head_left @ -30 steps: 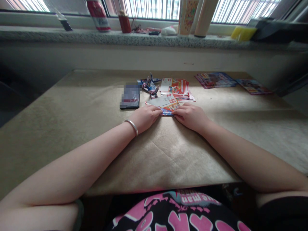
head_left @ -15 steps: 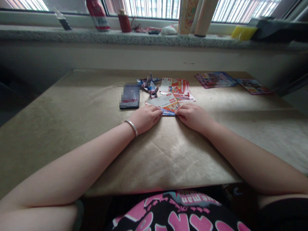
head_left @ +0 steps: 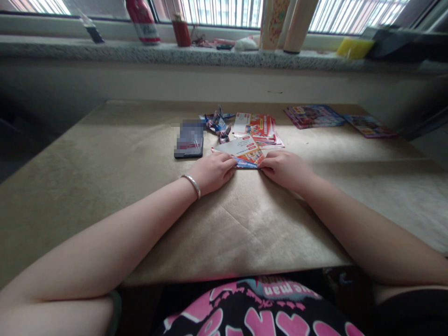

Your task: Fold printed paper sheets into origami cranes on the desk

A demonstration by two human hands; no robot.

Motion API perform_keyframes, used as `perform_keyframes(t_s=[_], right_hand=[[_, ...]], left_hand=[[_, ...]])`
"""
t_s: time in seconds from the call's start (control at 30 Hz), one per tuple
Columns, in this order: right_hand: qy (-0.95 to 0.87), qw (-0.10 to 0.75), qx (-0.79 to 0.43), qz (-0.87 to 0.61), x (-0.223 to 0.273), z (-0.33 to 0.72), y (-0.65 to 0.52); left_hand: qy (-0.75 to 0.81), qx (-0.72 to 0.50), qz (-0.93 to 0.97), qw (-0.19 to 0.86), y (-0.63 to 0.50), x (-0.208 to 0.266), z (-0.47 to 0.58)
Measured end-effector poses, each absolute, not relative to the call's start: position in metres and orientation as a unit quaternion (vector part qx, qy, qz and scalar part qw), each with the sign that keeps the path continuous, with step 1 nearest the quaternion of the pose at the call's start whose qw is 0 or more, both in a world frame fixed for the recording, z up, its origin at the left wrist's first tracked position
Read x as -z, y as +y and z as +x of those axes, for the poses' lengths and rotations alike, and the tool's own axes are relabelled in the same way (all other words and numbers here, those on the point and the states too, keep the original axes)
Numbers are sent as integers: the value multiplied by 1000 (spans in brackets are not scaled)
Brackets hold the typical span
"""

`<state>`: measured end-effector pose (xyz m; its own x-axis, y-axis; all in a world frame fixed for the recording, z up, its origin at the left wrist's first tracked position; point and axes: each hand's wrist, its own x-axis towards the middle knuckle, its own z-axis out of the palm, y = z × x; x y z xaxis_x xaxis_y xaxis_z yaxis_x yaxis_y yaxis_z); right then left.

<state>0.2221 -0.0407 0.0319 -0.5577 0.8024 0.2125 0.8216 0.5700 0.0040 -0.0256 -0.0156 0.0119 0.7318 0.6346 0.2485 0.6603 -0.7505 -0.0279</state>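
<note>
A printed paper sheet (head_left: 238, 146), white and orange on top, lies in front of me with its near edge folded over into a blue strip. On the strip's left end the fingers of my left hand (head_left: 216, 170) are closed, with a silver bangle at the wrist. My right hand (head_left: 282, 169) pinches the right end of the same fold. Just beyond lies a pile of similar red and white sheets (head_left: 257, 125). Folded dark blue paper pieces (head_left: 217, 123) sit to its left. A black phone (head_left: 189, 140) rests left of my left hand.
Glossy printed booklets (head_left: 313, 115) lie at the table's far right, with another booklet (head_left: 370, 126) beside them. The table cover (head_left: 105, 186) is beige. Along the stone windowsill (head_left: 210, 57) stand a red can (head_left: 143, 21), a red bottle (head_left: 181, 31) and a yellow block (head_left: 355, 47).
My right hand has slid slightly to the right along the fold, showing more of the blue strip. My left hand stays almost in place.
</note>
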Motion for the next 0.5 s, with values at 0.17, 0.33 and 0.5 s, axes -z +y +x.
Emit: perform_keyframes(t_s=[0.17,0.33,0.5], right_hand=[[-884,98,39,-456,-31,229,-37],[-883,96,27,-459,-34,230,-37],[-884,105,25,-455,-31,231,-34]], left_hand=[[-349,73,-931,76,-22,-16,-22],[-362,39,-927,93,-26,-16,-19],[-363,36,-926,99,-29,-16,-18]])
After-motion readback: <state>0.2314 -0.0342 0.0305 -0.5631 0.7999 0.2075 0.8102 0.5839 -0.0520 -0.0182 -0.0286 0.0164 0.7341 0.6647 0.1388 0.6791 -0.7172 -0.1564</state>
